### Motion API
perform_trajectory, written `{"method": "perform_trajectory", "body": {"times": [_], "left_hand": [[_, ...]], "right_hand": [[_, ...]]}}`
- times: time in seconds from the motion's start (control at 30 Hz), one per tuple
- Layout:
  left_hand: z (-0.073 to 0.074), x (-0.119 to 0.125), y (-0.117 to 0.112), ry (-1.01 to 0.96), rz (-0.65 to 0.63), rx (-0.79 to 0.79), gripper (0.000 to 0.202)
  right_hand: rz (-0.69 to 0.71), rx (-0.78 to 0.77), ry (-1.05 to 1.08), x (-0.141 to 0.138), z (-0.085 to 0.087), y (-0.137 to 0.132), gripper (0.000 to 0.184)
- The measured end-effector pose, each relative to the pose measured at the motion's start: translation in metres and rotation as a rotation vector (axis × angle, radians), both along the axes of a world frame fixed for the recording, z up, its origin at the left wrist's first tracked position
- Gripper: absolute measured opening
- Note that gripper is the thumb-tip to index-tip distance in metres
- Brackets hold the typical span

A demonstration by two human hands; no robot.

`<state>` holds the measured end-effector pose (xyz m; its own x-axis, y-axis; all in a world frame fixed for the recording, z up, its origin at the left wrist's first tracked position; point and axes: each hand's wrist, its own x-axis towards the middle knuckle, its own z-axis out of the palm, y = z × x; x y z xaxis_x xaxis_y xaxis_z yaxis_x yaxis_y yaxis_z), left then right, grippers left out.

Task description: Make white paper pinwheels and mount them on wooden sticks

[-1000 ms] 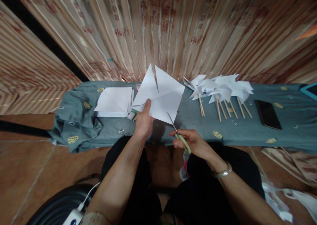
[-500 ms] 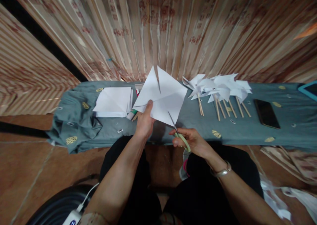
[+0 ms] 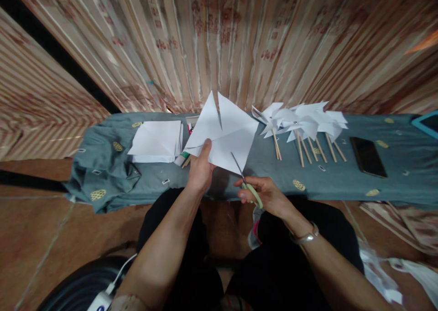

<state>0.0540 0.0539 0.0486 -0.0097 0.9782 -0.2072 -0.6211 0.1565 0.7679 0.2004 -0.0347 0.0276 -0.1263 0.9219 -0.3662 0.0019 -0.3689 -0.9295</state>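
My left hand [image 3: 200, 169] pinches the near left corner of a white square paper sheet [image 3: 226, 133], held tilted above a grey-green cloth [image 3: 109, 165]. The sheet has a slit cut in from its top corner. My right hand [image 3: 267, 196] grips green-handled scissors [image 3: 247, 184], whose blades reach into the sheet's lower right edge. A stack of white paper squares [image 3: 157, 140] lies on the cloth just left of my left hand.
Several finished white paper pinwheels on wooden sticks [image 3: 301, 124] lie to the right on the cloth. A dark phone [image 3: 367, 157] rests further right, with a teal object [image 3: 426, 124] at the edge. A patterned curtain [image 3: 219, 42] hangs behind. Markers [image 3: 185, 158] peek out beneath the sheet.
The sheet and scissors have shifted very slightly; the blades sit a little deeper into the paper's lower edge. Both hands keep their grips.
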Motion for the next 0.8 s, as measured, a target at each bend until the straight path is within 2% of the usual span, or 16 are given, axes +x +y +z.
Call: {"method": "perform_trajectory", "body": {"times": [0.27,0.57,0.8], "left_hand": [[-0.0029,0.0025,-0.0030,-0.006,-0.051,0.012,0.046],[-0.0005,0.0018,-0.0035,-0.002,-0.051,-0.008,0.050],[-0.0013,0.0051,-0.0066,-0.004,-0.079,-0.006,0.048]], "right_hand": [[-0.006,0.035,-0.022,-0.0019,0.0059,0.0021,0.049],[-0.031,-0.023,0.014,-0.0022,0.0066,0.0026,0.050],[-0.072,0.030,0.028,-0.0035,0.0060,0.0030,0.047]]}}
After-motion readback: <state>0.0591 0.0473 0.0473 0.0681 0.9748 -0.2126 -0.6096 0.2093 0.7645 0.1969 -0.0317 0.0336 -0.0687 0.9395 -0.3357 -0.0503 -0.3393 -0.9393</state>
